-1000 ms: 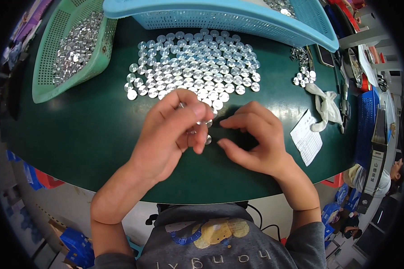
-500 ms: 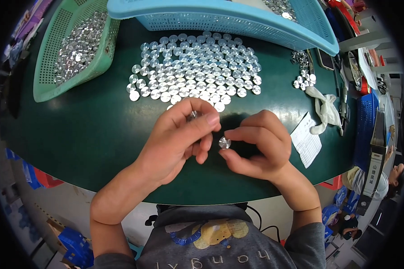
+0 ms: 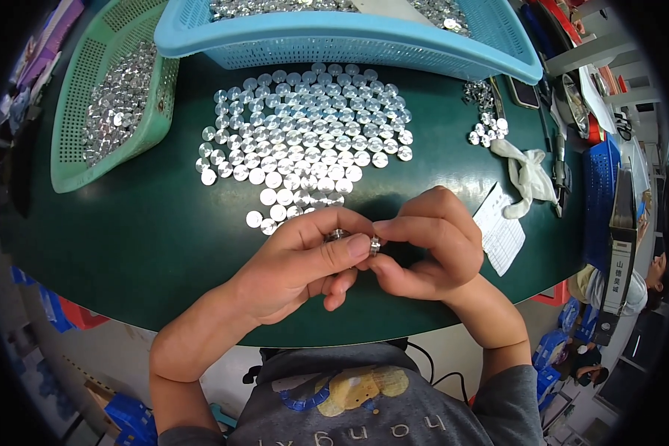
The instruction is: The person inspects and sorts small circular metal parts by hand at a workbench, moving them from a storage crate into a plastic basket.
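Close together over the table's near half, my hands almost meet at the fingertips. The right hand (image 3: pixel 435 241) pinches a small shiny round metal part (image 3: pixel 375 246) between thumb and index finger, its stepped side showing. Against that part rests the thumb tip of my left hand (image 3: pixel 297 260). Its curled fingers hold another small metal part (image 3: pixel 337 235), mostly covered by them. Beyond the hands lie many silver metal discs (image 3: pixel 305 137) in close rows, with a few stragglers just past my left fingers.
A green basket (image 3: pixel 163 111) of metal pieces stands at the far left. A light blue basket (image 3: pixel 349 33) with more spans the back. On the right are loose small parts (image 3: pixel 487 130), a white cloth glove (image 3: pixel 526 175), a paper slip (image 3: pixel 500 230) and a phone (image 3: pixel 525 93).
My hands have come together, and the part in my right fingers has turned edge-on and now meets the left thumb. The view has shifted, showing more discs beyond the left hand.
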The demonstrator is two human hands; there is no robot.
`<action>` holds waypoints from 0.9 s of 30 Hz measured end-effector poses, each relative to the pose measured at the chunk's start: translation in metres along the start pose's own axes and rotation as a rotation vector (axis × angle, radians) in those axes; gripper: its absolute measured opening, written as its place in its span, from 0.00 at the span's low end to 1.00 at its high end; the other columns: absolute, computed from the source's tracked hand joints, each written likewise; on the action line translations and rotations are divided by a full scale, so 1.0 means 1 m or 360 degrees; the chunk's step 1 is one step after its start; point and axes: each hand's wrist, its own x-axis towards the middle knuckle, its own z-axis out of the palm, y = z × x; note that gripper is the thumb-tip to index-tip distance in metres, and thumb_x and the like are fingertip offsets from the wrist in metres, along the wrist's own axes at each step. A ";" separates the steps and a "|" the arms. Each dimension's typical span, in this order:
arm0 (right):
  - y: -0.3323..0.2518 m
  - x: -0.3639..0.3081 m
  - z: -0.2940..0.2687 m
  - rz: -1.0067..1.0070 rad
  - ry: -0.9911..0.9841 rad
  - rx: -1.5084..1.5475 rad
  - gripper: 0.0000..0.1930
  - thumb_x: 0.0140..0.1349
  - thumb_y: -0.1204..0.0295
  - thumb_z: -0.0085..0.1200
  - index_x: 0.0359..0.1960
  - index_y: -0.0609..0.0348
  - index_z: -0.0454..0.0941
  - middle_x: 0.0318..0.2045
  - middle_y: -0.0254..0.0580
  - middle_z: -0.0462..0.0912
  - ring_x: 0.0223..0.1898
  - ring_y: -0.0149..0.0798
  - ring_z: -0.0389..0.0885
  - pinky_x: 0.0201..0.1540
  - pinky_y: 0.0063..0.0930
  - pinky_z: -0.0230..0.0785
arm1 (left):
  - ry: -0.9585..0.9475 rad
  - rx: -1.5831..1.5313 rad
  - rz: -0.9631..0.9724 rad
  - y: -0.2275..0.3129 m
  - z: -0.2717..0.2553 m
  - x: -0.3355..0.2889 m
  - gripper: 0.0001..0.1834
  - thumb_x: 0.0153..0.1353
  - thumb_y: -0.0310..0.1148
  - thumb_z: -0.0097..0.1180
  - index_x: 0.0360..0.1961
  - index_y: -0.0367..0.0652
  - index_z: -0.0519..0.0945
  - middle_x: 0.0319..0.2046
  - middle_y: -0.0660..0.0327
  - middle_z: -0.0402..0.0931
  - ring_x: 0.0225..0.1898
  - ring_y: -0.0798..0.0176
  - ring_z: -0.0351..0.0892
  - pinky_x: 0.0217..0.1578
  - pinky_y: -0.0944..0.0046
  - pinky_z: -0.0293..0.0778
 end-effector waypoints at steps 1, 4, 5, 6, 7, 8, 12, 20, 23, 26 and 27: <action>0.000 0.000 0.000 0.0000 0.0002 0.0000 0.14 0.34 0.72 0.64 0.27 0.57 0.78 0.20 0.34 0.74 0.19 0.32 0.71 0.20 0.22 0.58 | -0.0008 0.0015 -0.0003 0.000 -0.001 0.000 0.14 0.61 0.36 0.50 0.42 0.37 0.70 0.29 0.64 0.71 0.22 0.77 0.68 0.19 0.77 0.67; 0.001 -0.001 -0.001 0.0002 -0.0012 0.0002 0.14 0.34 0.71 0.64 0.26 0.57 0.78 0.20 0.34 0.73 0.19 0.32 0.71 0.20 0.22 0.58 | -0.0015 0.0049 0.0005 -0.001 -0.001 0.001 0.13 0.61 0.36 0.50 0.40 0.37 0.70 0.30 0.64 0.71 0.22 0.77 0.68 0.18 0.77 0.66; 0.001 -0.001 -0.001 0.0007 -0.0008 0.0005 0.14 0.34 0.71 0.64 0.26 0.57 0.78 0.20 0.35 0.73 0.18 0.32 0.70 0.20 0.22 0.58 | -0.0011 0.0067 0.0016 -0.001 -0.001 0.001 0.13 0.61 0.36 0.50 0.40 0.37 0.70 0.30 0.64 0.71 0.21 0.77 0.68 0.18 0.77 0.66; 0.000 -0.001 -0.001 0.0013 -0.0003 0.0008 0.14 0.34 0.71 0.64 0.25 0.57 0.77 0.20 0.35 0.73 0.18 0.32 0.70 0.20 0.22 0.58 | -0.0012 0.0067 0.0016 -0.001 -0.001 0.001 0.13 0.61 0.36 0.50 0.40 0.37 0.70 0.30 0.64 0.71 0.21 0.77 0.68 0.18 0.77 0.66; 0.000 -0.001 -0.001 0.0013 -0.0003 0.0008 0.14 0.34 0.71 0.64 0.25 0.57 0.77 0.20 0.35 0.73 0.18 0.32 0.70 0.20 0.22 0.58 | -0.0017 0.0060 0.0033 -0.001 -0.001 0.000 0.12 0.61 0.36 0.50 0.39 0.37 0.70 0.30 0.63 0.72 0.22 0.77 0.67 0.18 0.77 0.66; 0.000 -0.001 -0.001 0.0012 0.0002 0.0013 0.13 0.34 0.71 0.64 0.25 0.57 0.77 0.19 0.35 0.73 0.18 0.33 0.70 0.20 0.22 0.58 | -0.0024 0.0054 0.0050 -0.001 0.000 0.000 0.12 0.61 0.36 0.50 0.38 0.37 0.70 0.30 0.63 0.72 0.22 0.77 0.67 0.18 0.77 0.65; 0.004 -0.002 -0.005 -0.0056 -0.0114 -0.0004 0.13 0.39 0.71 0.63 0.28 0.61 0.76 0.22 0.38 0.71 0.21 0.31 0.70 0.21 0.19 0.61 | -0.0017 0.0003 0.0060 0.000 0.000 0.000 0.12 0.61 0.36 0.49 0.38 0.38 0.70 0.30 0.63 0.71 0.22 0.77 0.67 0.18 0.76 0.66; 0.001 0.000 -0.001 0.0020 -0.0009 0.0024 0.12 0.35 0.71 0.64 0.25 0.57 0.77 0.19 0.35 0.73 0.18 0.33 0.70 0.19 0.22 0.58 | -0.0008 -0.0066 0.0055 0.000 0.000 -0.002 0.10 0.62 0.36 0.47 0.36 0.40 0.70 0.29 0.64 0.68 0.22 0.76 0.65 0.20 0.75 0.66; 0.001 -0.001 -0.001 0.0019 -0.0009 0.0034 0.12 0.35 0.70 0.63 0.25 0.58 0.78 0.19 0.36 0.73 0.18 0.33 0.70 0.19 0.23 0.58 | -0.0002 -0.0050 0.0060 0.000 -0.001 -0.002 0.10 0.62 0.36 0.47 0.36 0.40 0.70 0.30 0.64 0.68 0.22 0.76 0.65 0.20 0.75 0.66; 0.002 -0.002 -0.001 0.0016 -0.0015 0.0042 0.12 0.36 0.70 0.63 0.25 0.58 0.78 0.20 0.36 0.73 0.18 0.33 0.70 0.19 0.23 0.58 | 0.0003 -0.0050 0.0062 0.000 0.000 -0.002 0.10 0.62 0.36 0.47 0.36 0.41 0.70 0.30 0.64 0.69 0.22 0.76 0.65 0.20 0.75 0.65; 0.003 -0.002 -0.001 0.0013 -0.0014 0.0040 0.12 0.36 0.70 0.63 0.26 0.58 0.78 0.20 0.36 0.73 0.18 0.33 0.70 0.19 0.23 0.58 | 0.0002 -0.0050 0.0061 0.000 -0.001 -0.001 0.10 0.62 0.36 0.47 0.36 0.41 0.70 0.30 0.64 0.69 0.22 0.76 0.65 0.20 0.75 0.65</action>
